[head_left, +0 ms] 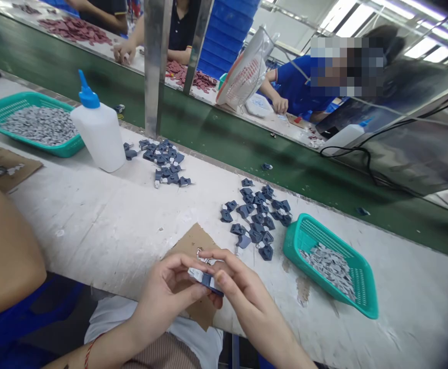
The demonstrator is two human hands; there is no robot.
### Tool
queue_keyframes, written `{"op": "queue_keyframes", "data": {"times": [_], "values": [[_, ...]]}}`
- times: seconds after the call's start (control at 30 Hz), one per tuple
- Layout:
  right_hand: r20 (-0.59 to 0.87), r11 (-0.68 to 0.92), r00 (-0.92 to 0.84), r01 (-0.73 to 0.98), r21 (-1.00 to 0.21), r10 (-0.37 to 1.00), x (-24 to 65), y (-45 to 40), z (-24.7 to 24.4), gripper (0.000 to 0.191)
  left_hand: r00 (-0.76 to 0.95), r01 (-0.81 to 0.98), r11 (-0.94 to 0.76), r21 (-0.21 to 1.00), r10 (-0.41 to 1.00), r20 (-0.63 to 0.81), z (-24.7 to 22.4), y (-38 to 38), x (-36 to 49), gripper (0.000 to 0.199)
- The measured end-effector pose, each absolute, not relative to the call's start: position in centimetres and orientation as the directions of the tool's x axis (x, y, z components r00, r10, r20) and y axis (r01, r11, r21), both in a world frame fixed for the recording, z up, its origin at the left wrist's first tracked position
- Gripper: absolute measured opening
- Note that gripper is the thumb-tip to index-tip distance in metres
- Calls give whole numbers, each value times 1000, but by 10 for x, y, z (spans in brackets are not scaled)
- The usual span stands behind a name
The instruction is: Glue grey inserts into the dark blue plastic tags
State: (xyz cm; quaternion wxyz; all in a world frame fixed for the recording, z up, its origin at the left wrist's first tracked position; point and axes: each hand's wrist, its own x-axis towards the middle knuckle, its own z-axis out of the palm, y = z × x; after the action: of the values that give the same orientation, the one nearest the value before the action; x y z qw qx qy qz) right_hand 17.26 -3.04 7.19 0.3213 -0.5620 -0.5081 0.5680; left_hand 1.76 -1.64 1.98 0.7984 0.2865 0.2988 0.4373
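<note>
Right now you have one small dark-blue and pale-grey part [206, 280] pinched between both hands, just above a piece of brown cardboard [195, 238] at the near edge of the white table [131, 220]. Your left hand [170, 287] grips its left end, thumb below and fingers over the top; your right hand [243, 287] closes on the other end with thumb and fingertips. Something shiny shows by your right index finger, too small to make out. Beyond the cardboard, to your right, lies a loose cluster of dark-blue pieces [257, 233], and beside it stands a green basket [370, 305] holding light-grey pieces [329, 266]. Farther off to your left are a second dark cluster [163, 158], a white bottle [100, 134] with a blue cap, and another green basket [68, 149] of grey pieces. Across the green belt [216, 136], other people sit working.
</note>
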Motion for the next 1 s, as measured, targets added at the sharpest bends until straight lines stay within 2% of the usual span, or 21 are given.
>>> {"op": "queue_keyframes", "data": {"times": [0.13, 0.23, 0.4, 0.47, 0.53, 0.6, 0.63, 0.73, 0.83, 1.0], "values": [[-320, -326, -150, -12, -945, 935, 165, -29, 60, 32, 401, -534, 434, 726, 886, -234, 22, -12, 24, 12], [-271, -276, -84, -60, -959, 959, 165, -27, 57, 29, 350, -469, 398, 789, 903, -248, 23, -7, 27, 13], [-173, -174, 32, 72, -982, 984, 171, -29, 55, 32, 403, -370, 299, 880, 905, -137, 27, 7, 36, 14], [-112, -123, 82, 139, -983, 990, 187, -30, 54, 37, 419, -347, 300, 889, 897, -139, 29, 23, 42, 25], [-46, -93, 179, 268, -959, 983, 217, -29, 56, 40, 357, -266, 274, 924, 919, -169, 32, 49, 48, 33], [30, -140, 324, 489, -861, 946, 263, -28, 59, 35, 247, -87, 194, 977, 955, -167, 36, 87, 56, 30], [54, -208, 392, 593, -778, 918, 290, -28, 60, 34, 186, 28, 134, 991, 973, -137, 37, 110, 60, 30], [9, -425, 485, 777, -464, 875, 369, -24, 60, 41, 119, 155, 66, 986, 989, -85, 36, 181, 74, 29], [-68, -449, 461, 807, -384, 885, 423, -20, 54, 35, 100, 310, 18, 951, 994, -52, 30, 246, 93, 22], [-175, -410, 371, 832, -374, 912, 448, -18, 44, 28, 91, 576, 4, 818, 993, -69, 17, 315, 121, 24]]}}
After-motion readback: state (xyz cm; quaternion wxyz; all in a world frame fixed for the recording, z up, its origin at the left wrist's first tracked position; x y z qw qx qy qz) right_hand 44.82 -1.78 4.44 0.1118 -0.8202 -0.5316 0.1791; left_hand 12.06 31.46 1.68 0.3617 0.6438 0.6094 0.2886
